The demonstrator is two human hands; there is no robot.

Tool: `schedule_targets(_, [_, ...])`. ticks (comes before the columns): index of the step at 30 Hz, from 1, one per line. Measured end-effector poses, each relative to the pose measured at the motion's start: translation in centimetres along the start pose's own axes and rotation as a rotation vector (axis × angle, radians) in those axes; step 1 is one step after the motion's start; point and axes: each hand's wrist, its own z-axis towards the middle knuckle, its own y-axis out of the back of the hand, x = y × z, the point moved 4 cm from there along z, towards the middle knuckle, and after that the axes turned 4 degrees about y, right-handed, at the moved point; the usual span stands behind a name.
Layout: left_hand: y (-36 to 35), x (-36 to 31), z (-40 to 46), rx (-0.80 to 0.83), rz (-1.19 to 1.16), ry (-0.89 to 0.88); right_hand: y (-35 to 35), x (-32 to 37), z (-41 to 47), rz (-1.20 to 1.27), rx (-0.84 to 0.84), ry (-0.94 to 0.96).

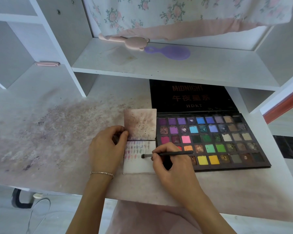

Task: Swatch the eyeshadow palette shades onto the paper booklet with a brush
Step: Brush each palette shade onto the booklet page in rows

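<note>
Head view: right hand presses brush onto booklet

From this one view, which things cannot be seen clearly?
- Head view: the right hand covers some palette pans in the lower left rows.
- The left hand hides the booklet left edge.
- Whether the brush tip touches paper: too small to tell.
- Swatch colours: too faint to name.

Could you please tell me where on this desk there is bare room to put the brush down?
The widest free patch is the powder-stained desk left of the left hand and booklet. A narrower strip lies along the front edge, below the eyeshadow palette. Around the right hand and brush, booklet and palette crowd together.
</note>
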Motion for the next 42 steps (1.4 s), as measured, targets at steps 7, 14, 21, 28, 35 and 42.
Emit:
schedule_targets(7, [0.1,-0.1,-0.1,-0.005,-0.004,-0.004,0.0,0.1,0.1,-0.008,-0.001,-0.002])
schedule_targets(14, [0.0,-0.1,0.0,-0.001,-0.002,-0.001,-0.1,-0.1,0.1,-0.013,0.008,-0.003])
schedule_targets(21, [0.0,-0.1,0.0,-0.009,0.009,-0.001,-0.1,-0.1,0.0,-0.010,0.016,0.011])
schedule_targets(28, [0.1,-0.1,-0.1,-0.003,0.020,-0.007,-0.1,-0.1,0.0,0.004,0.008,0.023])
schedule_targets(35, [0.0,0.0,0.0,0.005,0.018,0.007,0.3,0.1,0.0,0.072,-0.100,0.081])
schedule_targets(42, [0.0,0.0,0.1,0.010,0.013,0.014,1.5,-0.1,-0.5,0.184,-0.231,0.157])
